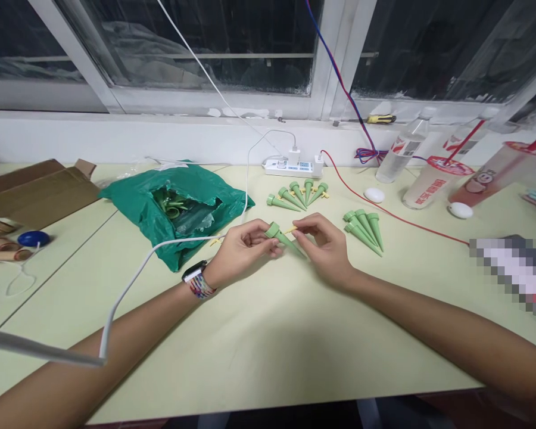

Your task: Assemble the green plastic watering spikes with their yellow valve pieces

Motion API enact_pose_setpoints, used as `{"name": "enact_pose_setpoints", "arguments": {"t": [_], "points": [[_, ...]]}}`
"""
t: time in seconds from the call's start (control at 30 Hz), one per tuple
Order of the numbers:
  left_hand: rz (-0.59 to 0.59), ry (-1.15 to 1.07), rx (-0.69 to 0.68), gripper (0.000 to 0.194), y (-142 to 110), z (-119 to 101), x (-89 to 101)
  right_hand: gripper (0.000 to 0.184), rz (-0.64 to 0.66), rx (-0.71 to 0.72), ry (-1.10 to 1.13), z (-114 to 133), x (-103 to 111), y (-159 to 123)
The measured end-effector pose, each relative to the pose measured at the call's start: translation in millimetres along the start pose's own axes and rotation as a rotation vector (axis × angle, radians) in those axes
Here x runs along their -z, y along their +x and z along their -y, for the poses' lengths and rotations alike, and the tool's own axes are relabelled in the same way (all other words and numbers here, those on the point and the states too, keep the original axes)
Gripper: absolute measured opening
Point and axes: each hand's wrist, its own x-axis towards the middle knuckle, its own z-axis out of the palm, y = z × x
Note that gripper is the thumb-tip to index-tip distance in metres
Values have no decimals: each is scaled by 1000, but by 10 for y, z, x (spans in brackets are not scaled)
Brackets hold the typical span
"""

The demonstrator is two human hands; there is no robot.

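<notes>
Near the middle of the table, my left hand (245,247) pinches a green plastic plant watering spike (286,240) by its capped end, the point slanting down to the right. My right hand (324,241) grips a small yellow valve (290,229) between thumb and fingertips, its tip at the spike's side. Whether the two parts touch or are joined, I cannot tell. Behind my hands, several green spikes with yellow valves (298,193) lie fanned out. Right of my right hand is a group of green spikes (364,229) with no yellow visible.
A torn green plastic bag (138,196) holding green parts lies left, by a cardboard box (40,190). At the back are a power strip (290,168) and a water bottle (404,146). Drink cups (433,185) stand right. A white cable (134,292) crosses my left arm.
</notes>
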Motion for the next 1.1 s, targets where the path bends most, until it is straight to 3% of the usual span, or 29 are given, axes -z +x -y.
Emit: {"name": "enact_pose_setpoints", "arguments": {"t": [0.17,0.4,0.6,1.1], "points": [[-35,57,-76,32,14,15,8,11,-38,-41,26,-7,-10,13],[-51,-10,-72,43,19,48,10,10,5,-23,-5,15,-24,3],[-38,163,-78,37,15,31,24,11,31,-6,-33,30,-20,5],[-92,44,6,43,-31,-9,-92,16,-29,40,-107,25,-22,-5]]}}
